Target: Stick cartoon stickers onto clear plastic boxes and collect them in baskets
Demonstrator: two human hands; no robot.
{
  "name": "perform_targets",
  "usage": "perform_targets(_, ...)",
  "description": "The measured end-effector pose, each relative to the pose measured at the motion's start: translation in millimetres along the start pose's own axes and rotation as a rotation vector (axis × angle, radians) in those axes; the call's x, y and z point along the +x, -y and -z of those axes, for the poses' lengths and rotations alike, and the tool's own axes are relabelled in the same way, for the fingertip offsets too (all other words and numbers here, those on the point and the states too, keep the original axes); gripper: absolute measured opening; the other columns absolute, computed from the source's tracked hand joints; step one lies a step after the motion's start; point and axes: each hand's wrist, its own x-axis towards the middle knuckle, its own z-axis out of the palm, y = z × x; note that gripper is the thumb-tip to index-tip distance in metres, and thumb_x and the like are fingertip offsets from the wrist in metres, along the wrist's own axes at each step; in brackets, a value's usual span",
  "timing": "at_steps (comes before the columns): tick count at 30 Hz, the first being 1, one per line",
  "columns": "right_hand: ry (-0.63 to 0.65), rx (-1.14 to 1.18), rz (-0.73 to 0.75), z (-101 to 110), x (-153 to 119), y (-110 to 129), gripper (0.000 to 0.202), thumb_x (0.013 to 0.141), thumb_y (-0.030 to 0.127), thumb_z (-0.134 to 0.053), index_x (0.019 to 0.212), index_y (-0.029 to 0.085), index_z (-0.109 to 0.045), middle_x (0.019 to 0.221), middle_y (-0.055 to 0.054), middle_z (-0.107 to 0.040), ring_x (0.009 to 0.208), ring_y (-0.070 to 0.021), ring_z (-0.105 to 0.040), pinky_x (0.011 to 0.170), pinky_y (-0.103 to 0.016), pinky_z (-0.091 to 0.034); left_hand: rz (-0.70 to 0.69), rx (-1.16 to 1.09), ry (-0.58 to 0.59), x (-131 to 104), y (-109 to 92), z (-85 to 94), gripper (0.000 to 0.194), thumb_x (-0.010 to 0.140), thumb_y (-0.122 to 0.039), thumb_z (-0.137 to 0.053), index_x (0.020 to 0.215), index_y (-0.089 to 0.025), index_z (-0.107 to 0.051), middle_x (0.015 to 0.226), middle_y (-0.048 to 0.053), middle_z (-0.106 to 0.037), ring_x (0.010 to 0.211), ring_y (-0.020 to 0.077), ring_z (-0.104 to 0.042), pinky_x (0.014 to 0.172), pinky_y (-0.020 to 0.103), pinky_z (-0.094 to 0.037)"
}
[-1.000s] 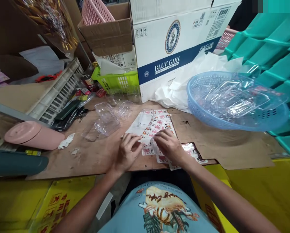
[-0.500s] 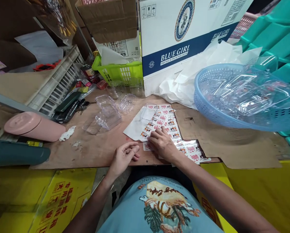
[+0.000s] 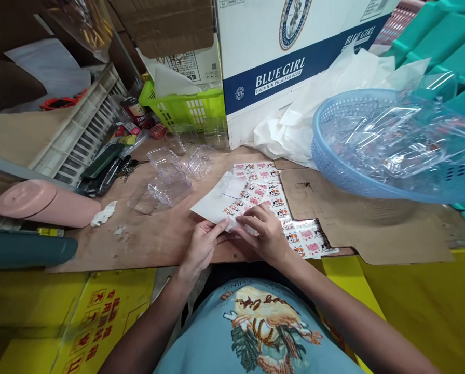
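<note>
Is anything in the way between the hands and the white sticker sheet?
Nothing visible: the left hand pinches the sticker sheet by its near edge, and the right hand is beside it. A clear plastic piece lies farther up the sheet, beyond both hands.

Head cam, single view, facing fwd & down.
Close above wearer's shirt (image 3: 201, 332), filling btm ctr; L hand (image 3: 202, 245) & R hand (image 3: 267, 235) nr mid-frame; counter (image 3: 170, 228) seen from above, front edge incl.; white box (image 3: 256, 31) cut off at top, blue basket (image 3: 345, 174) at R edge.
</note>
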Motion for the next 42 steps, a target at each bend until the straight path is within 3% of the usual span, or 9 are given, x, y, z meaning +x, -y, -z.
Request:
perform_targets(9,0.05,0.14,-0.237,-7.3,4.7,0.5,0.018,0.091,0.022,-0.06,0.077,0.018,-0.07,0.075,-0.006,-0.065,0.072,-0.0183,-0.057,0.065,-0.031,-0.045,-0.07,0.036,0.013,1.4,7.7,-6.7,0.025,0.07,-0.03,-0.083,0.09,-0.015,-0.079,0.092,0.008,-0.078,0.083,0.0184,-0.073,0.084,0.032,-0.059)
perform_targets(13,-0.032,0.139,-0.316,-0.8,11.6,-9.2,0.022,0.091,0.02,-0.057,0.07,0.018,-0.063,0.07,-0.004,-0.062,0.068,-0.0174,-0.056,0.065,-0.031,-0.044,-0.072,0.027,-0.01,2.5,7.6,-8.8,0.029,0.068,-0.031,-0.085,0.092,-0.015,-0.079,0.093,0.008,-0.078,0.084,0.0204,-0.073,0.083,0.035,-0.06)
perform_targets(21,0.035,0.079,-0.183,-5.8,9.0,0.3,0.014,0.091,0.026,-0.062,0.082,0.018,-0.069,0.081,-0.009,-0.066,0.08,-0.0221,-0.057,0.073,-0.035,-0.047,-0.122,0.068,-0.085,4.3,13.1,-8.5,0.03,0.064,-0.031,-0.087,0.088,-0.016,-0.08,0.089,0.008,-0.079,0.081,0.0186,-0.073,0.083,0.032,-0.058)
perform_targets(26,-0.026,0.194,-0.332,-12.1,12.6,-3.4,0.022,0.09,0.022,-0.058,0.07,0.018,-0.065,0.072,-0.006,-0.063,0.072,-0.019,-0.056,0.068,-0.032,-0.044,-0.111,0.08,-0.077,4.1,12.9,-13.9,0.032,0.062,-0.03,-0.087,0.089,-0.015,-0.079,0.089,0.008,-0.079,0.082,0.0195,-0.072,0.085,0.033,-0.058)
perform_targets(30,-0.124,0.212,-0.432,4.3,19.4,-22.5,0.022,0.091,0.025,-0.058,0.071,0.018,-0.063,0.066,-0.002,-0.06,0.062,-0.0147,-0.052,0.06,-0.028,-0.041,-0.066,0.073,-0.066,3.4,3.9,-9.9,0.038,0.061,-0.031,-0.088,0.093,-0.014,-0.078,0.093,0.009,-0.078,0.079,0.0214,-0.073,0.074,0.034,-0.061)
perform_targets(33,-0.211,0.222,-0.468,26.5,23.3,-28.6,0.024,0.094,0.031,-0.058,0.075,0.018,-0.063,0.069,-0.002,-0.059,0.064,-0.0146,-0.053,0.062,-0.028,-0.043,0.078,0.298,0.043,-5.2,-16.3,4.4,0.035,0.065,-0.037,-0.086,0.088,-0.012,-0.077,0.081,0.011,-0.077,0.065,0.019,-0.071,0.058,0.027,-0.058)
perform_targets(37,-0.303,0.223,-0.373,43.3,24.5,-18.2,0.018,0.089,0.039,-0.067,0.088,0.021,-0.068,0.086,-0.005,-0.063,0.081,-0.0199,-0.059,0.075,-0.034,-0.048,0.269,0.506,0.373,-25.9,-45.3,6.5,0.05,0.08,-0.059,-0.066,0.077,-0.01,-0.078,0.056,0.01,-0.068,0.048,0.0133,-0.064,0.045,0.018,-0.045)
perform_targets(40,-0.294,0.209,-0.217,43.7,24.5,-12.5,0.031,0.081,0.049,-0.075,0.096,0.022,-0.069,0.087,-0.006,-0.064,0.084,-0.0228,-0.059,0.078,-0.039,-0.049,0.328,0.192,0.537,-30.8,-47.6,-20.2,0.074,0.082,-0.075,-0.046,0.095,-0.01,-0.078,0.087,0.019,-0.075,0.079,0.0239,-0.073,0.07,0.03,-0.056)
perform_targets(42,-0.251,0.252,-0.149,43.9,24.1,-14.4,0.038,0.074,0.052,-0.079,0.097,0.022,-0.07,0.084,-0.005,-0.064,0.081,-0.0229,-0.059,0.077,-0.04,-0.049,0.302,-0.035,0.48,-23.2,-40.4,-40.0,0.058,0.082,-0.066,-0.059,0.097,-0.013,-0.078,0.105,0.017,-0.074,0.099,0.0269,-0.07,0.091,0.039,-0.053)
